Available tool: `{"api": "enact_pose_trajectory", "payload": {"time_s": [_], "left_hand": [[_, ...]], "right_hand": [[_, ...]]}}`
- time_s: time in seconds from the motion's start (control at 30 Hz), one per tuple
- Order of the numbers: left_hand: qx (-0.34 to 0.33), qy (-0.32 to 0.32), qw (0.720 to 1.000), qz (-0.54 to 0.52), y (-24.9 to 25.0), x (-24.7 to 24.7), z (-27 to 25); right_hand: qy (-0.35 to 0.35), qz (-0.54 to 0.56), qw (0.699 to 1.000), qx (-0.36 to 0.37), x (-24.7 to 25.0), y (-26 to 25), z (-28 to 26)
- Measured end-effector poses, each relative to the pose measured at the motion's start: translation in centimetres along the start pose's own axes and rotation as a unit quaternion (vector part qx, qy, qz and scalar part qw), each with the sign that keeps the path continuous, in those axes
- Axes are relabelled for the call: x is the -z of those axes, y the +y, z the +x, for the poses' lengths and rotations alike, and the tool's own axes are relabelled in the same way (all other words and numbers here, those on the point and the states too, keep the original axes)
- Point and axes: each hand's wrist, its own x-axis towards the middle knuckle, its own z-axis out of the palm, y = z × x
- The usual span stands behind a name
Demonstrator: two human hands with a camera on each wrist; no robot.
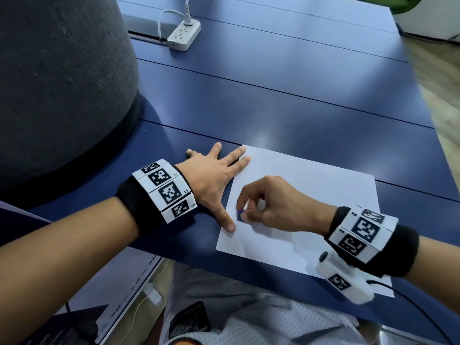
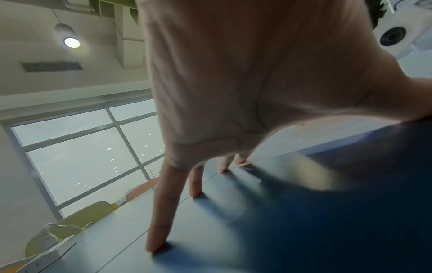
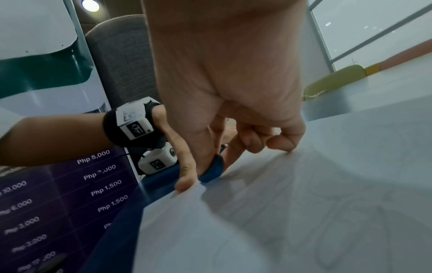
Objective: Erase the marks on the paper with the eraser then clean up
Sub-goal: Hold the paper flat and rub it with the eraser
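Observation:
A white sheet of paper [image 1: 311, 207] lies on the blue table [image 1: 298, 95] near its front edge. My right hand [image 1: 271, 205] pinches a small blue eraser [image 1: 239, 216] between thumb and fingers and presses it on the paper near its left edge. In the right wrist view the eraser [image 3: 214, 170] touches the paper [image 3: 304, 203], which carries faint pencil lines. My left hand [image 1: 216, 175] lies flat with fingers spread, thumb and fingertips on the paper's left edge, palm over the table. The left wrist view shows its fingers [image 2: 163, 212] straight on the surface.
A large grey fabric column [image 1: 57, 83] stands at the left on the table. A white power strip [image 1: 184, 36] with a plugged cable lies at the far side. A dark printed price board [image 3: 58, 203] stands below the table's left front edge.

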Motion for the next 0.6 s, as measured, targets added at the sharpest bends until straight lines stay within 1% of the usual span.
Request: {"api": "enact_pose_trajectory", "payload": {"time_s": [0.07, 0.1, 0.13, 0.2, 0.27, 0.37, 0.43, 0.53, 0.57, 0.6], "left_hand": [[-0.001, 0.000, 1.000, 0.002, 0.0, 0.0, -0.1], [-0.002, 0.001, 1.000, 0.003, 0.1, -0.1, -0.1], [-0.005, 0.004, 1.000, 0.004, 0.1, -0.1, 0.0], [-0.008, 0.012, 1.000, -0.003, 0.0, -0.1, -0.1], [-0.009, 0.018, 1.000, -0.008, -0.1, -0.1, -0.2], [-0.001, 0.014, 1.000, 0.002, 0.0, -0.1, -0.2], [0.001, 0.015, 1.000, 0.002, -0.1, -0.2, -0.1], [0.000, 0.013, 1.000, 0.000, -0.1, -0.3, 0.0], [-0.001, 0.011, 1.000, 0.002, -0.1, -0.3, 0.0], [-0.002, 0.009, 1.000, 0.002, -0.1, -0.3, 0.0]], "right_hand": [[-0.031, -0.008, 0.999, -0.003, 0.0, 0.0, -0.4], [-0.032, -0.017, 0.999, -0.009, 0.1, 0.1, -0.2], [-0.015, -0.028, 0.999, -0.018, 0.5, 0.2, 0.2], [0.051, -0.040, 0.997, -0.047, 1.7, 0.8, 2.0], [0.112, -0.030, 0.990, -0.084, 3.0, 1.6, 3.6], [0.156, 0.018, 0.981, -0.114, 4.4, 2.6, 4.7], [0.146, 0.035, 0.982, -0.113, 4.1, 2.5, 4.1], [0.066, 0.029, 0.993, -0.091, 3.1, 1.8, 2.9], [0.055, 0.021, 0.995, -0.086, 3.3, 1.8, 2.9], [0.067, 0.013, 0.994, -0.085, 3.7, 2.0, 3.1]]}}
